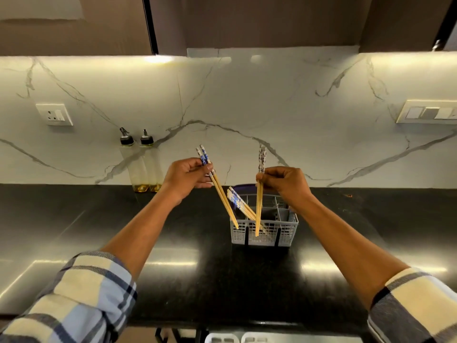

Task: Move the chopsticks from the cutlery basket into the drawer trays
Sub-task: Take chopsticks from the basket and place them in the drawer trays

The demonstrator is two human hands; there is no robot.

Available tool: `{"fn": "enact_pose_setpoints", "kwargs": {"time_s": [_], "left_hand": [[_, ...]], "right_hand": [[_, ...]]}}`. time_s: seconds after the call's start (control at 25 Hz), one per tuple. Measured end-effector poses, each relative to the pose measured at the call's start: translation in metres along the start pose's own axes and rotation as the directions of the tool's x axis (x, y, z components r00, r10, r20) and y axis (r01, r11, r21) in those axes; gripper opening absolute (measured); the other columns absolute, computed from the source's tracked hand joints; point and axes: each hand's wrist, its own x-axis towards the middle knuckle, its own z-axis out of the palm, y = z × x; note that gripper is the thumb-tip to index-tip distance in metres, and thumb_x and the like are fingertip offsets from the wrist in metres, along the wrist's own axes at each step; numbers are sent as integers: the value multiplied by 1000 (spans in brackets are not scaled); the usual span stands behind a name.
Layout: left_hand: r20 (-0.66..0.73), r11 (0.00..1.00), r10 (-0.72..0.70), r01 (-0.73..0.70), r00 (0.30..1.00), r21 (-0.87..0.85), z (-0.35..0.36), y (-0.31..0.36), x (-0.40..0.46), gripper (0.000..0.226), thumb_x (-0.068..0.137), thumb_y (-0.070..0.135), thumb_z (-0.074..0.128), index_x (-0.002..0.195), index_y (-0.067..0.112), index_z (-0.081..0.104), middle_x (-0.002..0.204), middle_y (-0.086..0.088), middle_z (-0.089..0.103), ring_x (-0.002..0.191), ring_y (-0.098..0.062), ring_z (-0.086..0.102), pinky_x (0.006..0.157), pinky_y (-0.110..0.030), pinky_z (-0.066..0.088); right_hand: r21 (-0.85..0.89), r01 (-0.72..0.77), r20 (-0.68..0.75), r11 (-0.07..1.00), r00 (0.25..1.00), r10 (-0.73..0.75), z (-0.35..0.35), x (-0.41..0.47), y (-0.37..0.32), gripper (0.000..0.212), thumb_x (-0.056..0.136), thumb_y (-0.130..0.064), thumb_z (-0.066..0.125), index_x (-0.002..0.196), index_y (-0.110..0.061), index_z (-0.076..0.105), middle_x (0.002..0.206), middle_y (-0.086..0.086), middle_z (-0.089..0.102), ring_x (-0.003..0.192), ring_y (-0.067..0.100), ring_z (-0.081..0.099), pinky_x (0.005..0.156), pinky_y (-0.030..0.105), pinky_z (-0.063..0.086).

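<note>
A grey plastic cutlery basket (265, 231) stands on the black counter. My left hand (185, 178) grips a pair of bamboo chopsticks with blue patterned tops (222, 199), slanted, tips just at the basket's left front corner. My right hand (284, 183) pinches a second pair with grey patterned tops (259, 209), nearly upright, tips hanging in front of the basket's front wall. Another blue-topped pair (238, 201) leans leftward inside the basket. White drawer trays (222, 337) peek out at the bottom edge, below the counter front.
Two glass oil bottles (143, 167) stand against the marble backsplash, left of my left hand. A wall socket (54, 114) and a switch panel (427, 112) are set in the backsplash. The glossy black counter (99, 231) runs the full width.
</note>
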Motion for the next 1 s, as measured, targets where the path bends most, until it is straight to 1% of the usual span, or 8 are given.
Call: {"fn": "enact_pose_setpoints", "kwargs": {"time_s": [0.12, 0.32, 0.48, 0.56, 0.64, 0.72, 0.88, 1.0], "left_hand": [[145, 992, -123, 125, 982, 1, -2, -24, -31, 10, 90, 11, 67, 99, 9, 71, 93, -13, 77, 83, -27, 76, 72, -33, 63], [258, 942, -335, 325, 906, 82, 8, -102, -97, 11, 91, 7, 66, 99, 2, 70, 88, -13, 77, 77, -23, 76, 72, -33, 63], [317, 884, -467, 443, 826, 148, 26, -167, -153, 11, 92, 5, 64, 100, -2, 68, 90, -16, 75, 80, -26, 75, 70, -29, 63], [350, 852, -524, 475, 776, 222, 37, -199, -183, 13, 92, 6, 65, 102, -3, 68, 92, -18, 74, 82, -28, 74, 74, -32, 63], [399, 826, -563, 484, 724, 287, 45, -227, -208, 10, 92, 9, 66, 99, 3, 69, 94, -20, 75, 86, -31, 75, 78, -38, 62], [415, 804, -595, 510, 688, 306, 51, -245, -225, 8, 92, 9, 66, 98, 4, 68, 97, -23, 74, 90, -33, 74, 79, -39, 62], [367, 749, -660, 539, 655, 385, 57, -266, -246, 21, 93, 12, 65, 105, -4, 66, 100, -23, 72, 87, -27, 73, 67, -21, 60], [320, 697, -714, 586, 623, 414, 59, -280, -257, 21, 92, 15, 67, 105, -1, 67, 100, -19, 72, 89, -25, 74, 71, -25, 62]], "right_hand": [[36, -90, 64, 995, 994, 87, -1, -36, 24, 8, 83, -14, 77, 89, -10, 78, 85, 14, 77, 84, 31, 75, 83, 39, 59], [97, -374, 72, 922, 927, 368, 6, -122, 112, 13, 82, -8, 77, 92, -2, 75, 86, 16, 76, 85, 31, 75, 84, 43, 60], [27, -514, 38, 857, 858, 513, 19, -188, 174, 10, 83, -11, 77, 90, -5, 76, 83, 15, 77, 81, 29, 76, 83, 43, 61], [-26, -539, 19, 842, 842, 539, 27, -218, 200, 8, 83, -13, 76, 87, -7, 76, 79, 11, 77, 76, 24, 76, 82, 42, 62], [-83, -562, 11, 823, 825, 565, 35, -242, 218, 7, 85, -13, 75, 87, -7, 77, 79, 7, 78, 75, 19, 76, 81, 39, 62], [-135, -590, -3, 796, 804, 595, 42, -260, 231, 5, 86, -14, 74, 87, -11, 77, 80, 3, 78, 75, 16, 76, 81, 37, 62], [-237, -620, -54, 747, 777, 628, 52, -286, 256, 4, 83, -20, 78, 80, -21, 77, 74, 0, 77, 74, 18, 74, 79, 39, 62], [-269, -653, -91, 708, 749, 656, 57, -297, 267, 5, 83, -22, 78, 79, -20, 77, 71, 0, 75, 69, 17, 72, 78, 39, 62]]}}
